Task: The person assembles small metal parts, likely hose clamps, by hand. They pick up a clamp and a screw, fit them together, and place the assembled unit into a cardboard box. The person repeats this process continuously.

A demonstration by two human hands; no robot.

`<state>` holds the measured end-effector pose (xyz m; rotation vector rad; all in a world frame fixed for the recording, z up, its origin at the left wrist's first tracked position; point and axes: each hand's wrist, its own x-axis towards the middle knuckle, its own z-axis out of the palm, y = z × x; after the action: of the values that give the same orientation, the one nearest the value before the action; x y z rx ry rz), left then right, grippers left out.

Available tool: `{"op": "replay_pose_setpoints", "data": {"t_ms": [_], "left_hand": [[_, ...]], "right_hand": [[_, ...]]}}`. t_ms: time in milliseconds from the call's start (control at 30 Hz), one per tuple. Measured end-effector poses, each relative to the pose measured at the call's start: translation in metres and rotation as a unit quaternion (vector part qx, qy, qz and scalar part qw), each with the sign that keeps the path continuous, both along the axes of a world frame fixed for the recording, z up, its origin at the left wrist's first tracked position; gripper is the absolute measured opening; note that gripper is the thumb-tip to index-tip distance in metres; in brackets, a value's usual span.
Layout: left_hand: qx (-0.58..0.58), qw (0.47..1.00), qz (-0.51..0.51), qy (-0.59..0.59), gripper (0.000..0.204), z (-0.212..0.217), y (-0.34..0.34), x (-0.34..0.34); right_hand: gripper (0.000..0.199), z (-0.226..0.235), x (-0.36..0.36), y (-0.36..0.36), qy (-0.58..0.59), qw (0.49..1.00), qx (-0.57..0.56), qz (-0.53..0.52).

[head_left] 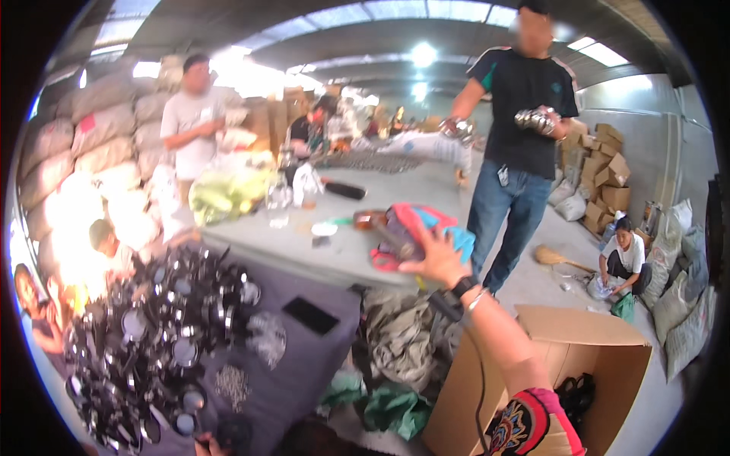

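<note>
My right hand (441,262) reaches forward over the light table (289,247), its fingers spread, beside a bundle of pink and blue cloth (454,237). A dark tool-like object (397,239) lies close to the fingertips; I cannot make out its kind. Below my wrist hangs a black cylindrical tool (445,306) with a cord. At the lower edge only a bit of my left hand (209,444) shows, next to a dark round piece (233,432); its grip is hidden. Nearby sit a heap of small screw-like metal parts (232,386) and a large pile of black-handled round metal pieces (152,334).
A phone (311,316) and a clear plastic bag (266,340) lie on the dark cloth (334,357). An open cardboard box (563,323) stands at my right. Beyond the table, a standing person (525,114) holds shiny metal pieces. A broom (559,257) lies near a crouching person (625,254).
</note>
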<state>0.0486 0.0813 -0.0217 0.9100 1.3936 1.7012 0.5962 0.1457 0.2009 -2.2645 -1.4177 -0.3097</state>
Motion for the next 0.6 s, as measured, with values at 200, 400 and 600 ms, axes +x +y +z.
{"op": "replay_pose_setpoints", "data": {"t_ms": [200,400,600], "left_hand": [[0.044,0.986,0.004,0.161,0.011,0.006,0.002,0.007],[0.031,0.987,0.013,0.154,0.017,0.014,-0.011,0.005],[0.038,0.994,0.011,0.102,0.008,-0.027,0.009,0.001]], "right_hand": [[0.1,-0.012,0.004,0.028,0.01,0.998,0.032,-0.06],[0.085,-0.016,-0.02,0.033,-0.009,0.989,0.151,-0.003],[0.044,-0.018,0.008,0.046,0.002,0.967,0.247,0.055]]}}
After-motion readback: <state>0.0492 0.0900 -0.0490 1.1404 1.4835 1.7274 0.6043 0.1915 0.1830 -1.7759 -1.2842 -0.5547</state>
